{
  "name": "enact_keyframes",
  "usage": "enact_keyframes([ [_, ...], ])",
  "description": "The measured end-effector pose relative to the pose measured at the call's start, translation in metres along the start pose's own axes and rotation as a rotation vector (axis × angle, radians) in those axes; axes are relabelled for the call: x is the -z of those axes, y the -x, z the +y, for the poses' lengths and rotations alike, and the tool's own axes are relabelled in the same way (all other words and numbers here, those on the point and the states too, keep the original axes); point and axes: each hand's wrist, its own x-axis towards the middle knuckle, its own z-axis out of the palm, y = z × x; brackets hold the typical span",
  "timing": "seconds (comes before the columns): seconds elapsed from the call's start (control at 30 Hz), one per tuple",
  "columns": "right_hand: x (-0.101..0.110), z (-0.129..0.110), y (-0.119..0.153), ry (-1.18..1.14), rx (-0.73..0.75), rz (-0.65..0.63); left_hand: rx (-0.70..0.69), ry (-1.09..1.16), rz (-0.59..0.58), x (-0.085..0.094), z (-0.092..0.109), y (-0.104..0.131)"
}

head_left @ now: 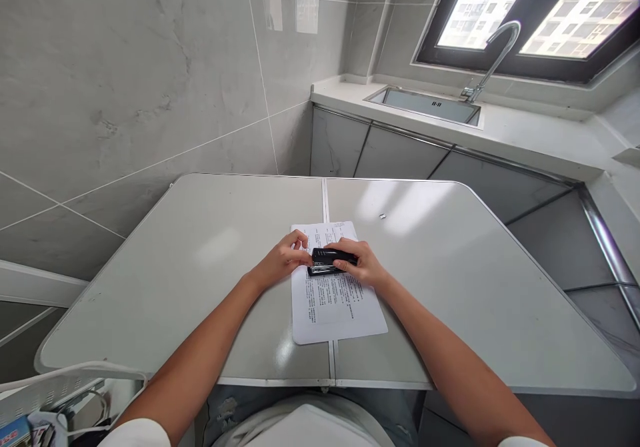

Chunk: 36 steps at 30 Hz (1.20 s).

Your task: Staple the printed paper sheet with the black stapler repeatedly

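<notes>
A black stapler (325, 269) lies across the printed sheet of paper (335, 320) in the middle of the table. My right hand (364, 264) is closed around its right end, with the thumb along the near side and the fingers over the top. My left hand (287, 257) is at the stapler's left end, thumb and fingers bent together in a pinch against it. Whatever those left fingertips may hold is too small and covered to make out. Beyond my right hand, a tiny silvery piece (383, 216) lies on the tabletop.
The pale table (175, 267) has a seam running down its middle under the paper. Behind it to the right stand a counter with a sink (430, 104) and a tap (500, 54). A white wire rack (75, 374) with items sits at the lower left.
</notes>
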Motion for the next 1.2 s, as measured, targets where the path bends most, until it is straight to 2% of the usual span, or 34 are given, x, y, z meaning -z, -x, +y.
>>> enact_keyframes([
  [0.17, 0.000, 0.000, 0.000, -0.029, -0.002, 0.022, -0.023, 0.018, 0.047, 0.001, -0.001, -0.001],
  [0.33, -0.001, -0.001, 0.000, -0.040, -0.016, 0.022, 0.030, 0.008, 0.040, 0.000, 0.001, 0.000],
  [0.6, -0.007, -0.004, -0.002, -0.034, 0.007, 0.040, 0.092, -0.004, 0.145, -0.002, 0.001, -0.001],
  [0.67, -0.008, -0.005, -0.002, -0.011, 0.025, 0.031, 0.080, -0.040, 0.121, -0.002, 0.001, -0.001],
  [0.77, -0.007, -0.004, -0.001, 0.049, 0.072, -0.049, 0.047, -0.126, 0.029, -0.003, 0.000, -0.002],
  [0.83, -0.003, -0.002, 0.000, 0.092, 0.079, -0.084, 0.055, -0.152, 0.014, -0.004, 0.000, -0.005],
  [0.9, 0.007, 0.004, 0.001, 0.112, 0.046, -0.023, 0.104, -0.150, 0.074, -0.009, 0.003, -0.008],
  [0.97, 0.020, 0.013, 0.002, 0.129, -0.015, 0.140, 0.155, -0.165, 0.127, -0.022, 0.008, -0.010],
  [1.0, 0.028, 0.018, 0.003, 0.158, -0.054, 0.237, 0.165, -0.191, 0.115, -0.031, 0.013, -0.011],
  [1.1, 0.050, 0.037, 0.008, 0.364, -0.169, 0.480, 0.120, -0.302, -0.095, -0.065, 0.029, -0.008],
  [1.2, 0.069, 0.053, 0.015, 0.562, -0.241, 0.528, 0.141, -0.362, -0.222, -0.094, 0.044, -0.005],
])
